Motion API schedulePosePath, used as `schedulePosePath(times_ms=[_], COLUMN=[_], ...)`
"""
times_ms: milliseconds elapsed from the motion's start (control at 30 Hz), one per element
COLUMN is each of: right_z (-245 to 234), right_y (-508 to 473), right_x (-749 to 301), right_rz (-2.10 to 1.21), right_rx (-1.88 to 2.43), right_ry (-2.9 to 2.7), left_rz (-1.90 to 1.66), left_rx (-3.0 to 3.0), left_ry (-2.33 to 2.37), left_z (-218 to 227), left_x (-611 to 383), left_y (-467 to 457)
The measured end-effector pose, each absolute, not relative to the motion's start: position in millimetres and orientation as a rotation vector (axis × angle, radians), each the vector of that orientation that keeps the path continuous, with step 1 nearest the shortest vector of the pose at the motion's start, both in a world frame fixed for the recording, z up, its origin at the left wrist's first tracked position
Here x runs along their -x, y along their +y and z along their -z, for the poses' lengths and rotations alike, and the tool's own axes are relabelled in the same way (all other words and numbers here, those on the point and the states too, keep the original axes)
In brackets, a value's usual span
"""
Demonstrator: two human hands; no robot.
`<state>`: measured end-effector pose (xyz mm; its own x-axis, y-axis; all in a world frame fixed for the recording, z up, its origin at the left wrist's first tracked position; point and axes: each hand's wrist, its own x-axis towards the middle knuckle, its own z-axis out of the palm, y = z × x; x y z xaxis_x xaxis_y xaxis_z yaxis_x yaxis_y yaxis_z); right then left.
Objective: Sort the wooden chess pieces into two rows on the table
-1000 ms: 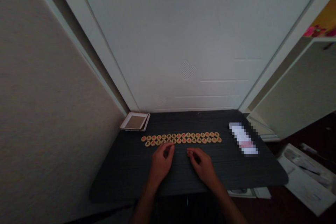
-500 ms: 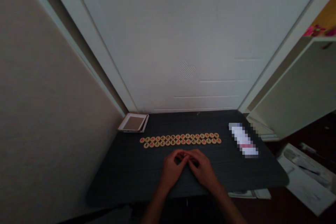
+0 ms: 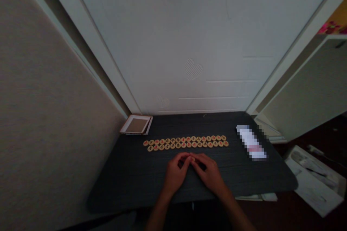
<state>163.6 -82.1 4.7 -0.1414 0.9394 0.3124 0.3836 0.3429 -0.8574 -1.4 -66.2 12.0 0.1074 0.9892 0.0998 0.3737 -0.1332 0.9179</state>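
Two long rows of round wooden Chinese chess pieces point(image 3: 183, 144), marked with red and black characters, lie flat on the dark tabletop point(image 3: 130, 177). Just in front of the lower row, my left hand point(image 3: 176, 173) is closed, thumb and fingers curled into a loop. My right hand point(image 3: 207, 173) is closed in the same way, its fingertips meeting those of the left. Whatever may be between the fingertips is hidden. Neither hand touches the rows.
A shallow box or tray point(image 3: 137, 125) sits at the table's back left corner. At the right lies a pale, pixelated item point(image 3: 251, 143). A white panel point(image 3: 162, 43) rises behind the table, with a wall on the left. A white box point(image 3: 316, 184) is on the floor at right.
The view has shifted slightly. Both hands stay together at nearly the same place, their fingertips a little closer in. The rows of pieces look unchanged.
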Motion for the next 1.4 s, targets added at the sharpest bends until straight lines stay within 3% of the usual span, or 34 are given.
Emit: schedulePosePath(times_ms=[667,1400], right_z=[6.0,3.0], right_y=[-80.5,-83.8], right_x=[-164.2,-160.5], right_rz=[-0.967,-0.683], right_rx=[1.186,1.156], right_ry=[-1.465,-1.65], left_rz=[-0.997,-1.007], left_rx=[-1.792,-1.647], left_ry=[1.345,1.308], left_z=[-12.2,-11.2], left_x=[0.7,2.9], left_y=[-67.4,-65.3])
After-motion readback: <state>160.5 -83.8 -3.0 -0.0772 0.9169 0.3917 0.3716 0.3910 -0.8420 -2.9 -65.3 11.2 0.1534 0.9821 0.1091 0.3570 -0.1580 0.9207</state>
